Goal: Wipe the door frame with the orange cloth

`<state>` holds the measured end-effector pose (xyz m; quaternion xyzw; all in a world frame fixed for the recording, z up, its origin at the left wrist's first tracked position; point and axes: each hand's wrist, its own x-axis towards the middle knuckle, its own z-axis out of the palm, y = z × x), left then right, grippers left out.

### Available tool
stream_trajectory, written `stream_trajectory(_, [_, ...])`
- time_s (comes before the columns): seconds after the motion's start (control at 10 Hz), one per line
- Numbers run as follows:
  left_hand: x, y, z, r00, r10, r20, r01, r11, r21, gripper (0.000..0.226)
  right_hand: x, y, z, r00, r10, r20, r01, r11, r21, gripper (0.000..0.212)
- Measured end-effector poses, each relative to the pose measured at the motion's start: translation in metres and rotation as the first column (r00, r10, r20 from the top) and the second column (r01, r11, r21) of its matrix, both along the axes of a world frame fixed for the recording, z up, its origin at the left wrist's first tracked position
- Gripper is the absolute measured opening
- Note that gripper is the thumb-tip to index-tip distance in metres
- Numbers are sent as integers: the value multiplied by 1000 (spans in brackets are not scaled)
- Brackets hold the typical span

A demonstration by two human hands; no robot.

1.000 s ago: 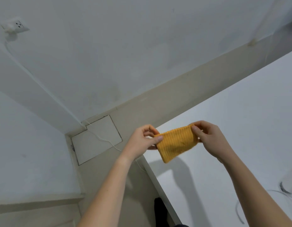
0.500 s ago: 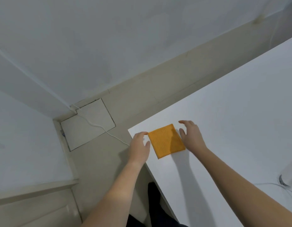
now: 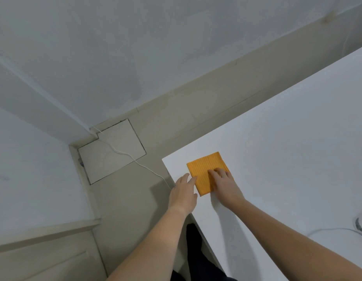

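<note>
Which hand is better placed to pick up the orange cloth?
Right, probably: the right hand lies on the orange cloth, while the left hand rests beside its edge.

A white counter (image 3: 287, 138) fills the right side, its corner jutting over a beige floor (image 3: 176, 118). A thin white cable (image 3: 135, 161) runs from the wall (image 3: 135, 47) across a pale rectangular floor panel (image 3: 103, 159) toward the counter's edge. Another cable (image 3: 328, 230) curves on the counter at far right
</note>
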<state>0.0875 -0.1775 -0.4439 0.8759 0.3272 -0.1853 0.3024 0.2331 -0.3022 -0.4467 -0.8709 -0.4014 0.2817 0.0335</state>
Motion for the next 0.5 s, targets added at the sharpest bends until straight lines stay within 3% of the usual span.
stream_trajectory(0.2, [2, 21, 36, 994, 108, 31, -107, 994, -24, 62, 5, 10, 30, 997, -71, -24, 71, 997, 19, 49])
stream_trajectory(0.5, [-1, 69, 117, 967, 178, 181, -179, 984, -13, 61, 18, 42, 112, 997, -75, -34, 81, 967, 241, 53])
